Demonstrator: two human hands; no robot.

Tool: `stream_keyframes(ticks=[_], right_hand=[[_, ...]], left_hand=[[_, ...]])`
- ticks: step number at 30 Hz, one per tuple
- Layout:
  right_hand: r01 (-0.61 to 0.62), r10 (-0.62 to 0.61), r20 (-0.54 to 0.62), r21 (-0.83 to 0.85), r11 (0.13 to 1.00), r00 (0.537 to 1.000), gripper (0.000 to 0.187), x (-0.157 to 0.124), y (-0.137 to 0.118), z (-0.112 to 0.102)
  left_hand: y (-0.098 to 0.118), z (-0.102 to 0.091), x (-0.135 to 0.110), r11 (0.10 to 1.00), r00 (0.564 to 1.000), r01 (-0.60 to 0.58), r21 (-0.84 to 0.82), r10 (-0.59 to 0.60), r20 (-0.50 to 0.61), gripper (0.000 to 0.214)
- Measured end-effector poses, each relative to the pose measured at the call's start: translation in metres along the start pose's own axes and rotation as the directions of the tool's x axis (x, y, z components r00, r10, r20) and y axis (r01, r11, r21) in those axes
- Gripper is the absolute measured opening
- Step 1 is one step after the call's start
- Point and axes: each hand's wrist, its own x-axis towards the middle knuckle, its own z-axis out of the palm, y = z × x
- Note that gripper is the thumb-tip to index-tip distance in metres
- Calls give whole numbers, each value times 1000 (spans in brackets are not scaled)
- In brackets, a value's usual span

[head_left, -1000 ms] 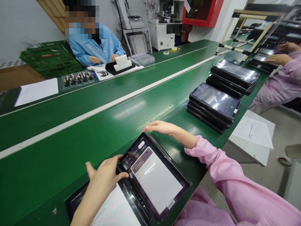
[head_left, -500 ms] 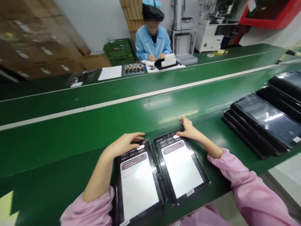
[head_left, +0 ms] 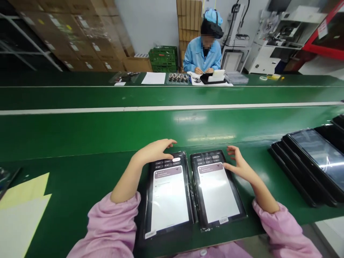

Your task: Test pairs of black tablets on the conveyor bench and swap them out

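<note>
Two tablets with lit screens lie side by side on the green bench, each showing a white page below a dark panel of small buttons. Over the top of the left tablet (head_left: pixel 170 200) is my left hand (head_left: pixel 154 152), its fingers stretched past the top edge. Its thumb tip is at the panel, beside a white highlighted button. My right hand (head_left: pixel 240 166) is at the upper right edge of the right tablet (head_left: pixel 220 193), fingers apart and thumb tip near the mauve banner. Whether either thumb presses the glass I cannot tell. Neither hand grips anything.
Stacked dark tablets (head_left: pixel 317 161) lie on the right. Yellow and pale paper sheets (head_left: pixel 21 215) are at the left. Across the green bench (head_left: pixel 94 132), a person in blue (head_left: pixel 201 53) works by a tray of small parts (head_left: pixel 178 79). Cartons (head_left: pixel 88 46) stand behind.
My right hand has moved from the right tablet's top edge down toward its upper right side. That tablet's white button is now grey. The camera view has levelled and shifted.
</note>
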Motion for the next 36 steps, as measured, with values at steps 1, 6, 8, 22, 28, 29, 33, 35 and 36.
stream_keyframes(ticks=[1,6,8,22,28,29,33,35,36], right_hand=[[15,-15,43,-4,1000,999,82,-6,3,2],[86,-87,78,19,996,993,102,-12,18,14],[29,-26,-35,114,993,999,85,-7,25,17],[27,-33,53,122,992,998,95,-9,18,19],[31,-47,77,196,980,996,103,-11,18,15],[12,-30,67,254,967,997,104,-13,20,14],[-80,101,-24,443,893,995,63,-22,29,15],[-135,181,-50,482,866,982,42,-27,30,16],[-154,209,-58,494,856,976,37,-28,30,17]], left_hand=[[-1,2,-1,999,999,-41,2,41,15,70],[2,18,12,981,973,-172,94,155,169,97],[2,18,20,992,995,-88,91,82,63,74],[38,39,-17,915,975,-178,361,115,189,126],[36,45,-15,908,989,-115,403,69,127,121],[34,44,-15,913,987,-116,391,63,145,116],[26,40,-14,940,976,-155,305,99,192,92],[25,42,-12,947,971,-179,266,125,206,79],[25,43,-11,949,967,-188,252,135,214,73]])
